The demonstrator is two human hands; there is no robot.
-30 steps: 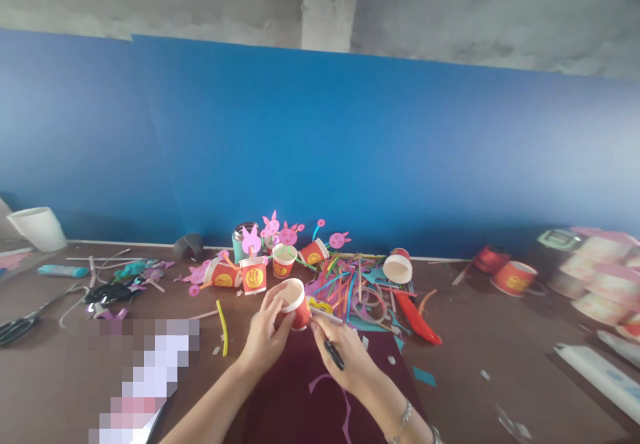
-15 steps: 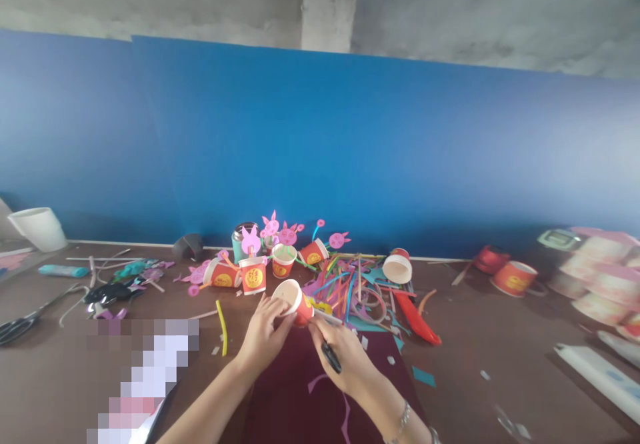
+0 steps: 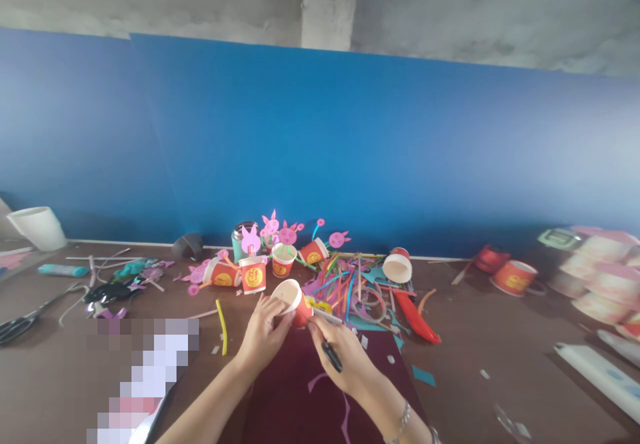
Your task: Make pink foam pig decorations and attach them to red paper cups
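A red paper cup with a white inside lies tipped in my left hand, its mouth toward the upper left. My left fingers wrap over the rim. My right hand is closed around a slim tool with a black end; whether it is a pen or a knife I cannot tell. Its tip is by the cup's base, hidden behind my fingers. Below both hands lies a dark maroon sheet with thin purple paper scraps on it.
Behind the cup stand red cups with pink paper animal figures. A heap of coloured strips lies to their right, beside a red curved piece. Scissors are at far left, stacked pink-and-white containers at far right. A blue partition rises behind.
Both hands keep their hold on the cup and the slim tool. The cup has shifted very slightly to the left; otherwise little differs.
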